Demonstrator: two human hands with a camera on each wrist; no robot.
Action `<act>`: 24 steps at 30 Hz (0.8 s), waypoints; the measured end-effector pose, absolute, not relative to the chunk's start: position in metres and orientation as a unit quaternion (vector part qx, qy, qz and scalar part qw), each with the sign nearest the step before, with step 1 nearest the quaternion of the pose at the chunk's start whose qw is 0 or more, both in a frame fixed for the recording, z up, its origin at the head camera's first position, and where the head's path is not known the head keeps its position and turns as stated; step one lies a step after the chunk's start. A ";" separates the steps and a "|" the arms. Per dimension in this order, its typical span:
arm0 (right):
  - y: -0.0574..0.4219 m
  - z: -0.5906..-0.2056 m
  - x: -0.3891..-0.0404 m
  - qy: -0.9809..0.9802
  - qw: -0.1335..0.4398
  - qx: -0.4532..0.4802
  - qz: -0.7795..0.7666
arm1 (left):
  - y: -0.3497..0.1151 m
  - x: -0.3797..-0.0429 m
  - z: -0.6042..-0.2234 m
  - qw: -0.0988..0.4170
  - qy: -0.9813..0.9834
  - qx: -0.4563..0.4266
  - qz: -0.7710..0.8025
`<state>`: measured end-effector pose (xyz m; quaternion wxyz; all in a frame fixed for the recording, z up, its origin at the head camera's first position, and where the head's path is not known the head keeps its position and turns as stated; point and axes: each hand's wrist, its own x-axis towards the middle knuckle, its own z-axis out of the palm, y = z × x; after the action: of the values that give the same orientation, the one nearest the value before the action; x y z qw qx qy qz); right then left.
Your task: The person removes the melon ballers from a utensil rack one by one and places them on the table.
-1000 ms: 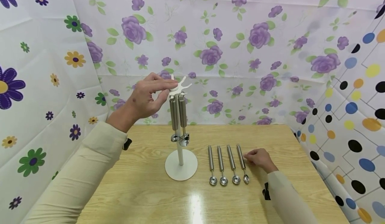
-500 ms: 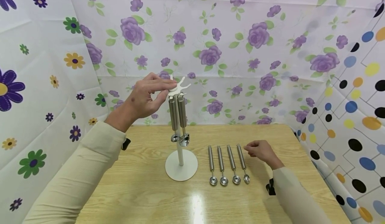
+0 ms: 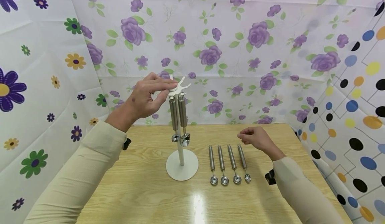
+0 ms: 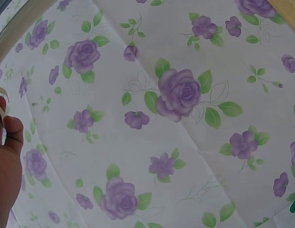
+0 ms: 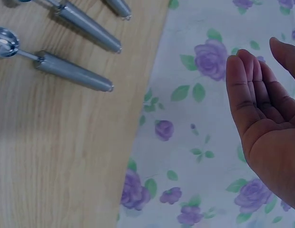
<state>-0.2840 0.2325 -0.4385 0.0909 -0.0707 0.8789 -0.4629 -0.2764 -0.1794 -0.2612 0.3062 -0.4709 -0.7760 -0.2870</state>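
Observation:
A white rack [image 3: 181, 163] with a round base stands mid-table; two steel scoops [image 3: 178, 117] hang from its star-shaped top [image 3: 179, 86]. My left hand [image 3: 150, 95] pinches that top between thumb and fingers; in the left wrist view only the hand's edge [image 4: 5, 166] and a white prong [image 4: 0, 97] show. Several steel scoops [image 3: 229, 163] lie side by side right of the base, two of them visible in the right wrist view [image 5: 71, 71]. My right hand [image 3: 254, 138] hovers above their handle ends, fingers loosely curled, holding nothing [image 5: 269, 118].
The wooden table [image 3: 144, 187] is walled in by floral sheets at the back [image 3: 240, 50] and left, and a dotted sheet [image 3: 355, 117] on the right. The table's front half holds only the glare spot.
My right hand has lifted off the table beside the rightmost scoop and moved up and slightly left, holding nothing. The left hand stays on the rack's top.

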 end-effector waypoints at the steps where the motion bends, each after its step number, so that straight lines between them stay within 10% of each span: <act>1: 0.231 -0.436 -0.284 0.879 0.090 -0.073 -0.463 | -0.180 -0.276 -0.261 0.306 -0.776 -0.471 -0.287; 24: 0.189 -0.383 -0.285 0.875 0.051 -0.132 -0.463 | -0.179 -0.277 -0.255 0.320 -0.775 -0.486 -0.246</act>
<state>-0.2849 0.1889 -0.3829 0.0513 -0.1322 0.8751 -0.4628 -0.2769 -0.1785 -0.2553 0.3198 -0.4856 -0.7754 -0.2464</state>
